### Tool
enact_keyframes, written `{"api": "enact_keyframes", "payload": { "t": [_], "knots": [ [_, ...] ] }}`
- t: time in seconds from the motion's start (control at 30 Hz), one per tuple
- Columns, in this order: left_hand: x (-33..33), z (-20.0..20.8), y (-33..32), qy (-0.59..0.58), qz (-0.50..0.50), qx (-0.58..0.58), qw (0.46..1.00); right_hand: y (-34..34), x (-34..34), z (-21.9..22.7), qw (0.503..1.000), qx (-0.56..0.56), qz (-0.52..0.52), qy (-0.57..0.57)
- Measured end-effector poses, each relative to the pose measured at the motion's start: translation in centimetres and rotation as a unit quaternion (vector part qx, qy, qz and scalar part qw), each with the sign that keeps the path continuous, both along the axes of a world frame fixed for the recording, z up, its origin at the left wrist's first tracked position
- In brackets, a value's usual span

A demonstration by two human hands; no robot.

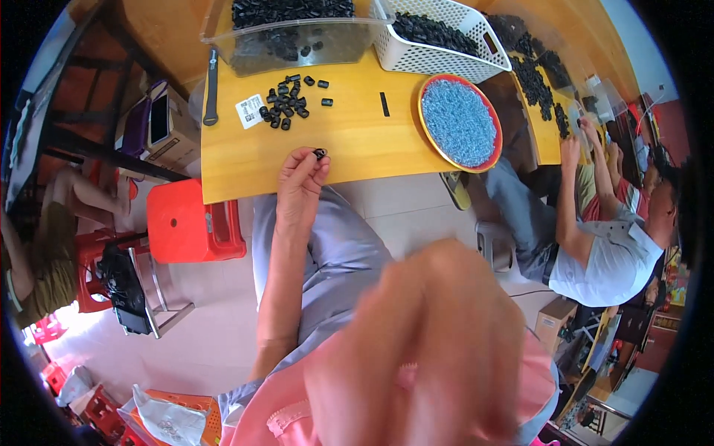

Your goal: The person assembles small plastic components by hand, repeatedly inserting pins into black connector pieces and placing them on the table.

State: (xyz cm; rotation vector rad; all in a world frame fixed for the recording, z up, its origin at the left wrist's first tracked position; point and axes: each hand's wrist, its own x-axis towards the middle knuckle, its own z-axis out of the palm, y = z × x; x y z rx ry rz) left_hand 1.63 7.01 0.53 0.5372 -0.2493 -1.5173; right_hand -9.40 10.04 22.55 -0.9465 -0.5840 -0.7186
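Observation:
My left hand (303, 172) is closed in a pinch at the table's near edge, holding a small black cylindrical plastic part (320, 154). Close to the camera, my right hand (435, 327) is raised in front of my chest; motion smears it, and its fingers cannot be made out. Beyond my left hand, several more black cylindrical parts (282, 100) lie in a loose pile on the yellow table (357, 141). To the right stands a round red and yellow tray (497, 141) full of small, clear bluish pieces (459, 123).
A clear bin (297, 56) and a white perforated basket (439, 59), both with black parts, stand at the back. A white label (251, 111), a dark strap (211, 89) and a short black strip (384, 104) lie on the table. Left is a red stool (182, 223); right, a seated person (602, 256).

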Motion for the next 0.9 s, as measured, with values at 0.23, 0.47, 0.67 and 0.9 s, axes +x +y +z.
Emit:
{"api": "enact_keyframes", "payload": {
  "t": [0.23,0.47,0.67,0.9],
  "knots": [
    [-1.4,-0.3,-1.1,-0.017,-0.029,-0.004,0.999,-0.3,-1.2,-0.3,0.994,0.045,-0.101,0.006],
    [-1.3,-0.1,-1.0,-0.027,-0.037,-0.003,0.999,-1.6,-2.4,-1.2,0.969,0.072,-0.23,0.049],
    [-1.3,0.7,-1.2,-0.099,0.0,-0.018,0.995,-4.7,-2.6,-1.3,0.943,0.079,-0.312,0.082],
    [-1.2,-0.7,-0.7,-0.023,-0.039,-0.001,0.999,-17.0,-2.4,-18.5,0.633,-0.187,-0.576,0.481]
  ]
}}
